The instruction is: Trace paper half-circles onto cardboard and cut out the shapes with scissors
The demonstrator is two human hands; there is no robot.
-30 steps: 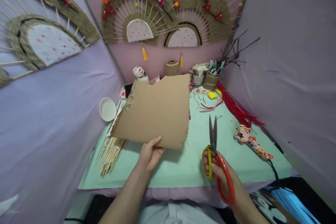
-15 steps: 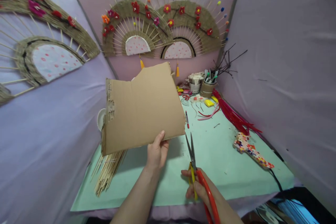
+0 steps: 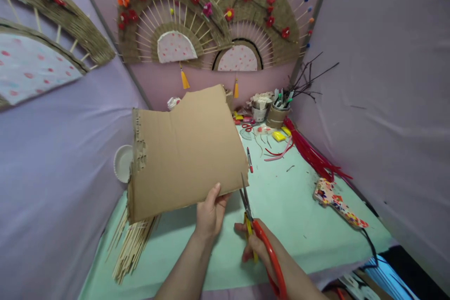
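A brown piece of cardboard [image 3: 190, 150], torn along its left side and rough on its right edge, is held up above the table. My left hand [image 3: 210, 213] grips its lower edge, thumb on the front face and fingers behind. In my right hand [image 3: 258, 246] is a pair of scissors [image 3: 248, 208] with red and yellow handles, blades parted. The blade tips are at the cardboard's lower right corner, one blade overlapping the front face. How deep the other blade sits behind the edge is hard to tell.
Bamboo sticks [image 3: 135, 248] lie at left near a white bowl [image 3: 123, 164]. On the right are a flower-patterned glue gun [image 3: 337, 201] with a cord and red pipe cleaners [image 3: 309, 150]. A pen jar [image 3: 278, 115] stands behind. Decorated fans [image 3: 176, 18] hang on the back wall.
The scissors have moved left and up, their tips now meeting the cardboard's lower right corner. The view has tilted down, and the cardboard's left side sits slightly lower.
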